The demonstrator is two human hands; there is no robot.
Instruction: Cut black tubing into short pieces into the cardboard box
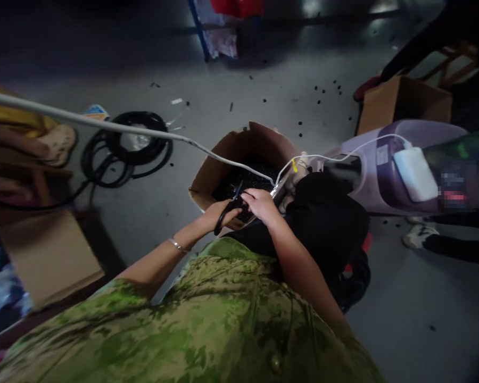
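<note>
My left hand (220,214), with a silver bracelet at its wrist, is closed around a pair of black-handled scissors (219,222). One handle loop curves out below the fingers, and the dark blades point up and away from me. Close beside it, my right hand (260,203) is closed in a pinch near the blades. A small dark piece seems to be between its fingertips, too small to make out. Both hands are over the near edge of an open cardboard box (207,178), which holds a mass of small black parts (233,178).
A white cable (143,130) crosses above the box. Right of it stands a grey-purple machine (367,165) with a white power adapter (417,173). Black hose coils (130,154) lie at left. Another carton (379,106) and people's feet are nearby. Black bits dot the floor.
</note>
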